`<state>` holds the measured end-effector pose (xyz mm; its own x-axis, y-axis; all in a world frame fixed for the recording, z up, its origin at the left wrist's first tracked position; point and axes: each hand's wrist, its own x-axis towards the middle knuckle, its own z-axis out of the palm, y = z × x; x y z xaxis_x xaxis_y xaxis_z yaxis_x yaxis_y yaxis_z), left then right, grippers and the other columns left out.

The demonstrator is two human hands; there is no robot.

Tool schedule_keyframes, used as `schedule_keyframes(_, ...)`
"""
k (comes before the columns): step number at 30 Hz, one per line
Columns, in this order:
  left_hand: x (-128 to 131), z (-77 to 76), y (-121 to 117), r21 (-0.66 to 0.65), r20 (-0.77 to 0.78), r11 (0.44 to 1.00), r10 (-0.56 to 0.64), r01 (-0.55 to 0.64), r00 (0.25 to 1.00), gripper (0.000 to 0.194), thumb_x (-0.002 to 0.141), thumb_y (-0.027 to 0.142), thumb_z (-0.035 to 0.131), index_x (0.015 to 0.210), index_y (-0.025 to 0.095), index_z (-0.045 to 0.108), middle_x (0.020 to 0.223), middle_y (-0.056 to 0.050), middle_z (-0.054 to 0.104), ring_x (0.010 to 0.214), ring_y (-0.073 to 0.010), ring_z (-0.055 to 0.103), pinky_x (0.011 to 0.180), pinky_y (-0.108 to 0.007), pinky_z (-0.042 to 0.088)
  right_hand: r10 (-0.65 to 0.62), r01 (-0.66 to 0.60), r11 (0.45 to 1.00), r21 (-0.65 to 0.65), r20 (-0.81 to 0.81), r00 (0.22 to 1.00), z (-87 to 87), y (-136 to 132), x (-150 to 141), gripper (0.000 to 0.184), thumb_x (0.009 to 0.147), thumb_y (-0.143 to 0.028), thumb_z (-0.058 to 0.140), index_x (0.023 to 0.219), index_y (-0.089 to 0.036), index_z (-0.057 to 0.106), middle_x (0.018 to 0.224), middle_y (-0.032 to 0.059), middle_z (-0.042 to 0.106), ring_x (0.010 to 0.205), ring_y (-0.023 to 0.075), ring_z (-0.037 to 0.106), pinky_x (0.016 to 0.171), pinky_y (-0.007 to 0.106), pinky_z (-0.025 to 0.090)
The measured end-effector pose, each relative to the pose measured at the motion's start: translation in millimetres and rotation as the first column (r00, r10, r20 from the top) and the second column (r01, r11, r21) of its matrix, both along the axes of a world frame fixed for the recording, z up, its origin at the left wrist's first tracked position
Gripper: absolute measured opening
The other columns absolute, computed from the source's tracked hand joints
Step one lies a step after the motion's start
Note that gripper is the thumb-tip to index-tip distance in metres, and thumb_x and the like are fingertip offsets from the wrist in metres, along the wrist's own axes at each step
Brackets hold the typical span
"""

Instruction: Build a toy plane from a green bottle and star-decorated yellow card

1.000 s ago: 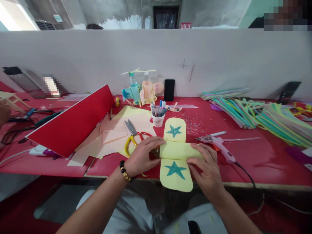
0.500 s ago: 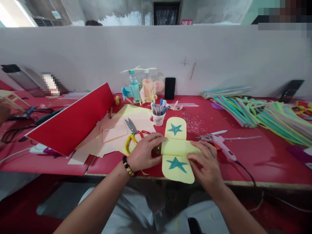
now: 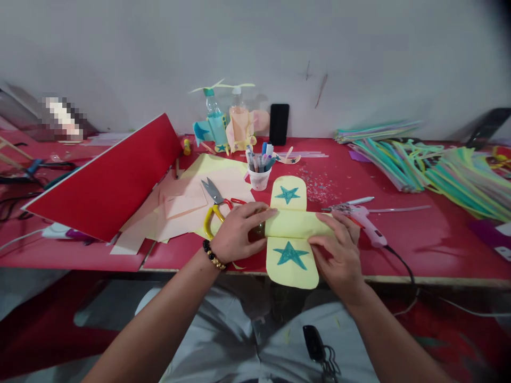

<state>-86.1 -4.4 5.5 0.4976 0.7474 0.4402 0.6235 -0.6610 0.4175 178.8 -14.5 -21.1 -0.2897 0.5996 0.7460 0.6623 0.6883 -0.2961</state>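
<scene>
Seen from the head camera, the left hand [image 3: 242, 235] and right hand [image 3: 337, 261] stay apart, clamped from either side on the crosswise middle band [image 3: 299, 223] of a yellow paper cutout [image 3: 288, 193], which lies at the front edge of the red tabletop [image 3: 439, 252]. Its long axis runs away from the person, passing between the hands, with a teal star [image 3: 291, 255] on each end panel. The right hand overlaps the band further. Just beside the left hand lie yellow-handled scissors [image 3: 212, 222], and a pink hot glue gun [image 3: 369, 226] sits beside the right.
</scene>
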Motion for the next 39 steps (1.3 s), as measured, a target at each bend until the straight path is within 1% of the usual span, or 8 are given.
schedule_keyframes(14, -4, 0.2, -17, -0.02, 0.003, 0.997, 0.072, -0.072, 0.997, 0.078, 0.075, 0.02, 0.067, 0.146, 0.027, 0.035, 0.145, -0.008, 0.045, 0.138, -0.0318, 0.033, 0.114, -0.052, 0.029, 0.056, -0.057, 0.995, 0.079, 0.022, 0.998, -2.0, -18, 8, 0.023, 0.077, -0.007, 0.066, 0.091, -0.025, 0.067, 0.106, 0.002, 0.073, 0.106, 0.0258, 0.057, 0.092, 0.047, 0.048)
schedule_keyframes(17, -3, -1.4, -27, 0.007, 0.062, 0.99, 0.142, -0.143, 0.988, 0.068, 0.081, 0.013, 0.057, 0.145, 0.025, 0.036, 0.147, -0.007, 0.044, 0.142, -0.0284, 0.027, 0.115, -0.05, 0.028, 0.088, -0.087, 0.992, 0.087, -0.003, 0.996, -4.2, -18, 9, 0.025, 0.076, -0.004, 0.066, 0.091, -0.024, 0.066, 0.097, 0.0024, 0.074, 0.099, 0.0236, 0.059, 0.088, 0.044, 0.05)
schedule_keyframes(23, 7, -0.4, -40, -0.041, 0.207, 0.962, 0.273, -0.271, 0.939, 0.037, 0.092, 0.021, 0.053, 0.129, 0.024, 0.051, 0.131, -0.006, 0.057, 0.128, -0.0237, 0.044, 0.111, -0.045, 0.035, 0.13, -0.126, 0.988, 0.088, -0.044, 0.991, 1.5, -17, 7, 0.022, 0.077, -0.005, 0.062, 0.089, -0.023, 0.066, 0.09, 0.0037, 0.074, 0.092, 0.0228, 0.061, 0.082, 0.043, 0.052)
schedule_keyframes(26, 20, 2.1, -53, -0.185, 0.403, 0.936, 0.351, -0.3, 0.846, 0.025, 0.091, 0.029, 0.058, 0.115, 0.022, 0.057, 0.119, -0.008, 0.061, 0.113, -0.0229, 0.054, 0.099, -0.04, 0.043, 0.122, -0.111, 0.985, 0.129, -0.077, 0.99, 10.3, -19, 8, 0.023, 0.077, -0.005, 0.063, 0.09, -0.024, 0.066, 0.09, 0.0037, 0.074, 0.09, 0.0228, 0.063, 0.079, 0.043, 0.053)
schedule_keyframes(29, 38, 4.2, -68, -0.535, 0.625, 0.845, 0.415, -0.024, 0.661, 0.032, 0.085, 0.04, 0.066, 0.108, 0.02, 0.057, 0.107, -0.007, 0.062, 0.09, -0.018, 0.06, 0.075, -0.028, 0.051, 0.123, -0.108, 0.978, 0.177, -0.079, 0.989, 18.5, -24, 8, 0.027, 0.075, -0.004, 0.065, 0.092, -0.024, 0.066, 0.091, 0.0037, 0.074, 0.089, 0.0224, 0.063, 0.078, 0.043, 0.054)
schedule_keyframes(33, 60, 5.5, -77, -0.709, 0.705, 0.588, 0.579, 0.39, 0.409, 0.034, 0.075, 0.04, 0.077, 0.095, 0.018, 0.061, 0.091, -0.003, 0.067, 0.079, -0.0142, 0.063, 0.072, -0.024, 0.052, 0.131, -0.121, 0.972, 0.202, -0.037, 0.991, 22.5, -34, 6, 0.032, 0.074, -0.002, 0.066, 0.096, -0.024, 0.066, 0.094, 0.0042, 0.074, 0.09, 0.0229, 0.063, 0.079, 0.043, 0.054)
schedule_keyframes(36, 66, 4.5, -79, -0.73, 0.662, 0.491, 0.681, 0.476, 0.313, 0.029, 0.073, 0.037, 0.079, 0.086, 0.016, 0.064, 0.081, -0.002, 0.07, 0.071, -0.0128, 0.065, 0.069, -0.024, 0.053, 0.152, -0.151, 0.969, 0.196, 0.011, 0.988, 21.7, -42, 7, 0.033, 0.073, -0.002, 0.068, 0.099, -0.023, 0.066, 0.096, 0.0057, 0.074, 0.094, 0.0239, 0.062, 0.081, 0.044, 0.054)
schedule_keyframes(39, 63, 2.2, -84, -0.733, 0.654, 0.494, 0.7, 0.468, 0.285, 0.025, 0.074, 0.035, 0.079, 0.081, 0.015, 0.066, 0.076, -0.002, 0.071, 0.066, -0.0124, 0.066, 0.066, -0.024, 0.055, 0.124, -0.131, 0.977, 0.169, 0.052, 0.991, 19.5, -37, 23, 0.036, 0.075, -0.004, 0.067, 0.105, -0.023, 0.064, 0.102, 0.0068, 0.073, 0.097, 0.0239, 0.063, 0.087, 0.044, 0.052)
